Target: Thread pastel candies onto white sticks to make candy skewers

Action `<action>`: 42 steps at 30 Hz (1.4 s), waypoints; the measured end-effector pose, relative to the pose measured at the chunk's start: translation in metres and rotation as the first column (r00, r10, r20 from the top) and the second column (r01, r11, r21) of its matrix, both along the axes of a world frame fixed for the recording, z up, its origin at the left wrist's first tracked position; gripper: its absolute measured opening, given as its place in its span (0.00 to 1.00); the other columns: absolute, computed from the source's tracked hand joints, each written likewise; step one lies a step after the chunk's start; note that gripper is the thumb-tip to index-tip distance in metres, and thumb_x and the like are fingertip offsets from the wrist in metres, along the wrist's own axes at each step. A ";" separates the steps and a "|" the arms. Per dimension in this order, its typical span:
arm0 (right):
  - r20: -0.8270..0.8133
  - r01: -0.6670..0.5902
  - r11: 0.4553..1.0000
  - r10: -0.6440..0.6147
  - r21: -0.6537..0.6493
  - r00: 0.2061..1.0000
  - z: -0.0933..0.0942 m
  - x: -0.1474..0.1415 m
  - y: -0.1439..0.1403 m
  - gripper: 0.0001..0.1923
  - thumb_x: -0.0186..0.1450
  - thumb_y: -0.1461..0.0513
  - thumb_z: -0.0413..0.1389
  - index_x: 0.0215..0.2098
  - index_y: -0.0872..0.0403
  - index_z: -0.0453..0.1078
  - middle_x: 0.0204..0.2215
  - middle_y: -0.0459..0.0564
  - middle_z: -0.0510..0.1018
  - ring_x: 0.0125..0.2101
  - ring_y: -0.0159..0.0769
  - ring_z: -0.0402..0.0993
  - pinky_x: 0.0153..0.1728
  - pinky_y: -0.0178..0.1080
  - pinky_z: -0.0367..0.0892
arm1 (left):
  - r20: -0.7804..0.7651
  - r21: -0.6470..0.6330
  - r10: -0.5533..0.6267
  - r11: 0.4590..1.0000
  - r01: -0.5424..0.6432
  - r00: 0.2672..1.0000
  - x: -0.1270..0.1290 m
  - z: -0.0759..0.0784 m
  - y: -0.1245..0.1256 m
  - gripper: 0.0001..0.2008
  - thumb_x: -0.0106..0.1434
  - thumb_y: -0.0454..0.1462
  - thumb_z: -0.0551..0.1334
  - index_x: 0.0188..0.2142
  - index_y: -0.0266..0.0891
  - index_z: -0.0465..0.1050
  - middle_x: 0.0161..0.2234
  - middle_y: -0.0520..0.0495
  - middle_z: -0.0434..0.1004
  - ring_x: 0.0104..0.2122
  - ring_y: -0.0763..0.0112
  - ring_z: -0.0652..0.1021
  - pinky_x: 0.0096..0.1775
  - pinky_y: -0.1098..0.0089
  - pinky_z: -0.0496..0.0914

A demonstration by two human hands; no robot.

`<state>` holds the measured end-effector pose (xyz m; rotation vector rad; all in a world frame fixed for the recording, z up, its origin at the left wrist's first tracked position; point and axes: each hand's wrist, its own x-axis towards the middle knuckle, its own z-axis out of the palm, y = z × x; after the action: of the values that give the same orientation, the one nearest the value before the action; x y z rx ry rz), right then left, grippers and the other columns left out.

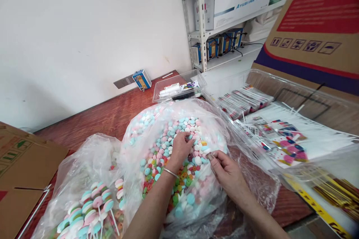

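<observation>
Clear plastic wraps the big candy bag (174,145) at the centre of our red-brown worktop (112,114). Our left hand (181,147) digs in, its grip curled closed over pastel candies (168,134). At four o'clock, our right hand (224,171) pinches the bag's edge. Lollipops (92,209) lie at eight o'clock.

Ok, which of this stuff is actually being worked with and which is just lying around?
In use: left hand in the bag of candy discs; right hand at its edge; finished lollipops.
Lying about: cardboard box, shelf, clear tray, blue box.
</observation>
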<state>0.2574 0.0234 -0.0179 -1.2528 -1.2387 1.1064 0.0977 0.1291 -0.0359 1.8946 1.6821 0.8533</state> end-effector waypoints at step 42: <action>0.200 -0.230 0.972 0.217 0.042 0.955 0.040 -0.056 -0.049 0.16 0.70 0.52 0.46 0.29 0.50 0.63 0.23 0.43 0.68 0.24 0.33 0.64 0.26 0.34 0.61 | 0.919 -0.250 0.293 0.951 -0.184 0.264 -0.039 0.053 -0.144 0.19 0.50 0.41 0.72 0.39 0.39 0.71 0.36 0.48 0.76 0.36 0.71 0.77 0.41 0.69 0.72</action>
<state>0.2015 -0.0258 0.0218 -1.2146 -1.5840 1.1131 0.0590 -0.0149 0.0172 0.6257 1.1161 1.5722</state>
